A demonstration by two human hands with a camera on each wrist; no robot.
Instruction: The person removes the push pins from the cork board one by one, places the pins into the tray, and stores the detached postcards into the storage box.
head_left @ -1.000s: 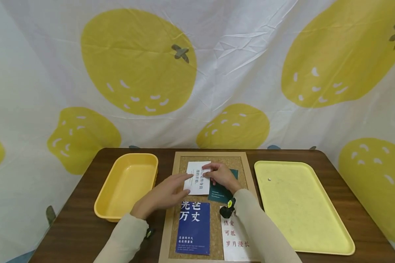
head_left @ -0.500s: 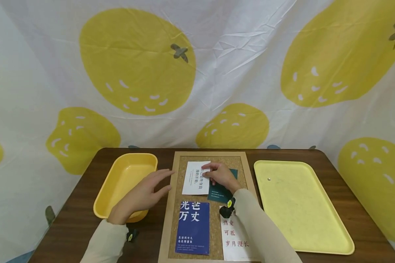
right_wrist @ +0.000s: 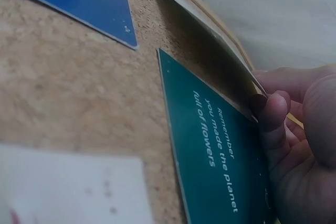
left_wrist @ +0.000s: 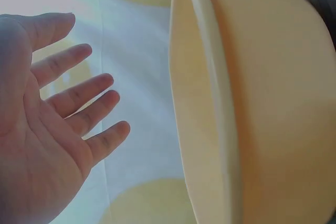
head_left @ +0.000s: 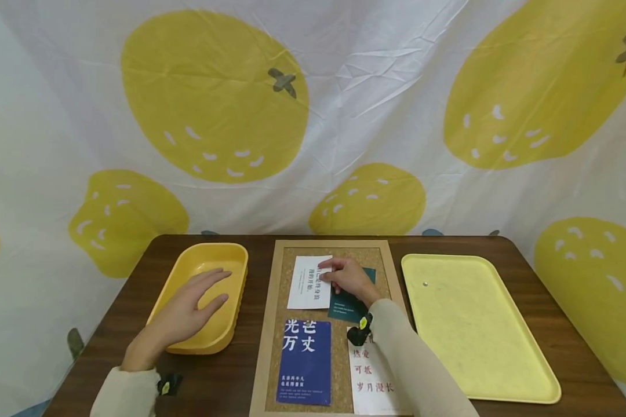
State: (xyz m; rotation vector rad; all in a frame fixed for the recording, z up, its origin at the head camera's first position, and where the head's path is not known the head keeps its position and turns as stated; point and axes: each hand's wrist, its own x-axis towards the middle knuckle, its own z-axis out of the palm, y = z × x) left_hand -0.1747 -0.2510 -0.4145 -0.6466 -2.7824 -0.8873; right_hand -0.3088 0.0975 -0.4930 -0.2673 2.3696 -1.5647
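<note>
Plain cream sleeves [head_left: 414,356], black wrist-worn devices [head_left: 358,336] with small yellow marks [head_left: 363,322].

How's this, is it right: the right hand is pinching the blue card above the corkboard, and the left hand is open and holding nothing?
Not quite: above the corkboard, the right hand is pinching the white card with dark writing, not the blue card. The right wrist view shows its edge in that grip. The left hand is indeed open and holding nothing.

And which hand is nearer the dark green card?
Right. The right hand is over the dark green card, pinching a white card; the left hand is farther off, above the yellow basin.
</note>
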